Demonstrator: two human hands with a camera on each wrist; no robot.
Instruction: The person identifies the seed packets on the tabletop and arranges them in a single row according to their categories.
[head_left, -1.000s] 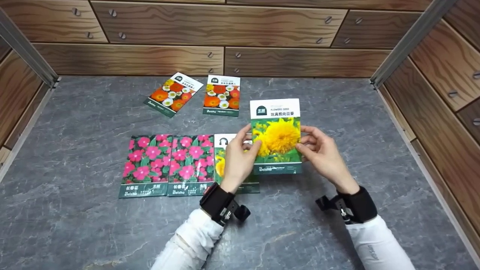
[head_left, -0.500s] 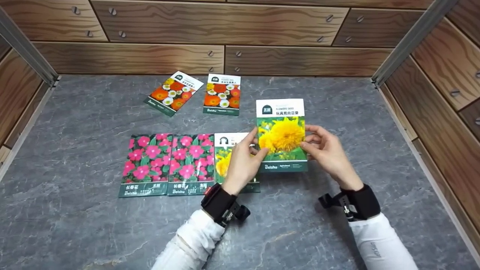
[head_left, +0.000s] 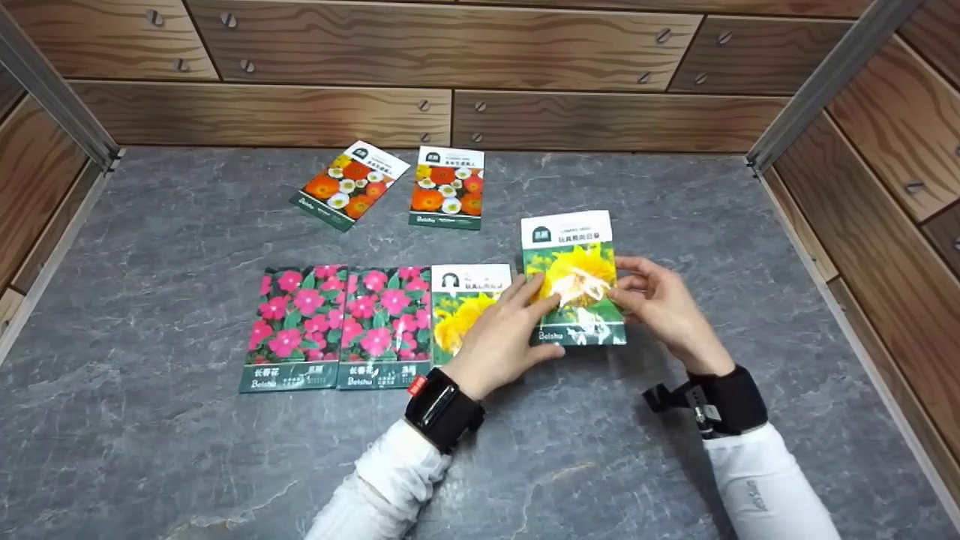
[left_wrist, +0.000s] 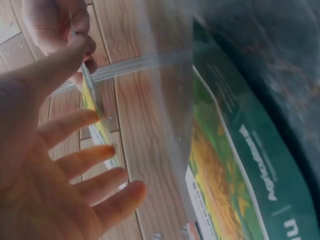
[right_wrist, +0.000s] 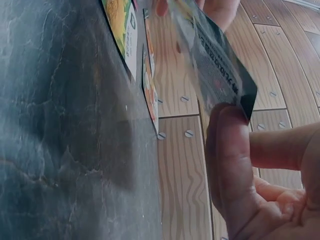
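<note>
My right hand [head_left: 667, 307] pinches the right edge of a yellow sunflower seed packet [head_left: 576, 262], thumb in front and fingers behind. The packet is held up above the table, and its printed back [right_wrist: 220, 65] shows in the right wrist view. Fairly straight fingers of my left hand [head_left: 499, 341] touch the packet's front near its left edge; in the left wrist view that palm [left_wrist: 55, 185] is spread beside it. Below the left hand lies a second sunflower packet [head_left: 454, 322], partly covered by it. Two pink-flower seed packets [head_left: 296, 322] lie in line to its left.
Two seed packets with orange and white flowers lie farther back, one tilted [head_left: 350, 187] and one straight [head_left: 448, 187]. Wood-patterned walls [head_left: 315, 120] with metal corner posts enclose the grey marbled table [head_left: 187, 465].
The held sunflower packet has moved right, then dropped a little. My left hand has let go of its left edge and turned over, fingers now straightened across the front. My right hand keeps its pinch.
</note>
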